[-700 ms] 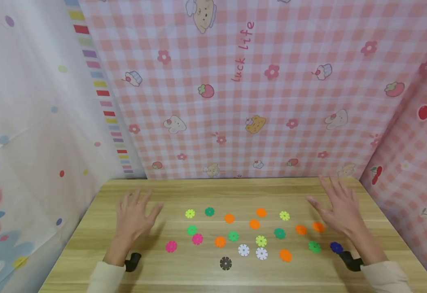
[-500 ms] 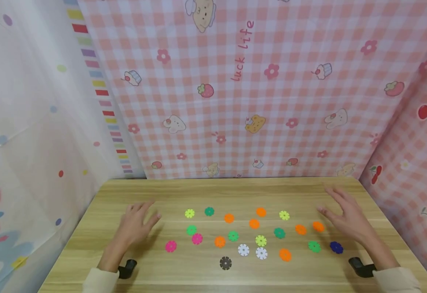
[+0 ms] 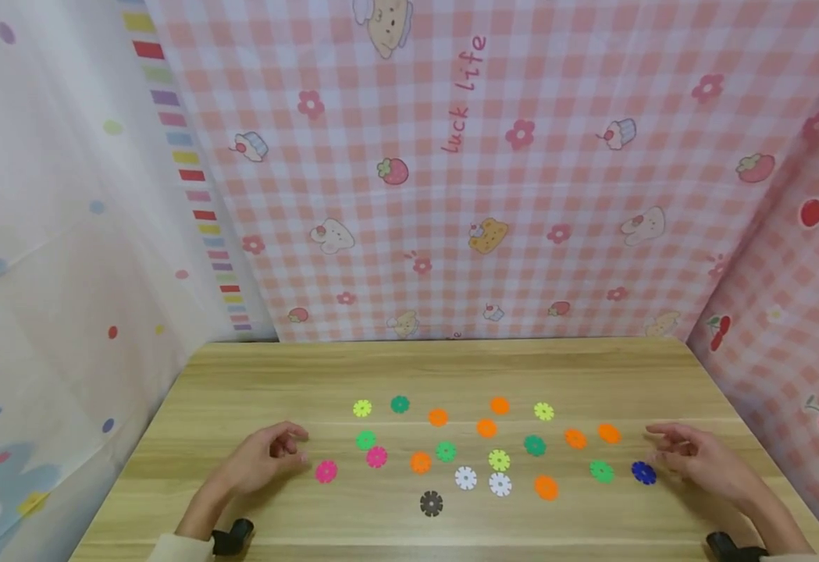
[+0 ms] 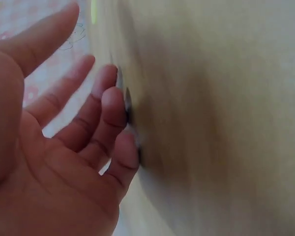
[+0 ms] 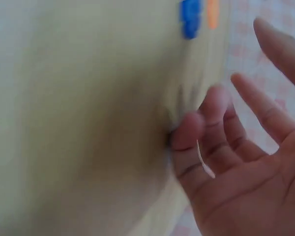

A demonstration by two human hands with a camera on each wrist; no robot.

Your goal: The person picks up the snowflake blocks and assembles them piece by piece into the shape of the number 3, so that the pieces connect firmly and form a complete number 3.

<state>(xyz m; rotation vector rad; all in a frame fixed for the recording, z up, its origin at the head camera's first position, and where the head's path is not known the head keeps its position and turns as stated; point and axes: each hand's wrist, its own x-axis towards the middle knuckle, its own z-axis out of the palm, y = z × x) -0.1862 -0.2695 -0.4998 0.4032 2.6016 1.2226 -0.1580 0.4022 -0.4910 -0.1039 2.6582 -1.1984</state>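
My left hand (image 3: 261, 457) is at the table's left side, its fingers loosely bent and nothing in them. The closest piece to it is a pink notched disc (image 3: 326, 471), just right of the fingertips. On the right side, my right hand (image 3: 704, 464) also holds nothing, its thumb and fingers apart. Near its thumb lies a dark blue notched disc (image 3: 644, 473), seen blurred in the right wrist view as a blue shape (image 5: 190, 19). In the left wrist view the fingertips (image 4: 123, 147) are low by the tabletop; whether they touch it I cannot tell.
Between the hands, several flat notched discs lie scattered: orange (image 3: 546, 488), white (image 3: 500, 484), black (image 3: 432, 503), green (image 3: 602, 471) and yellow-green (image 3: 362, 408). They rest on a wooden table (image 3: 381, 538). A pink checked cloth (image 3: 437, 195) hangs behind its back edge.
Both hands have drawn back toward the near edge, the right one also outward to the right. Their spread fingers have relaxed into a loose curl. The discs have stayed in place.
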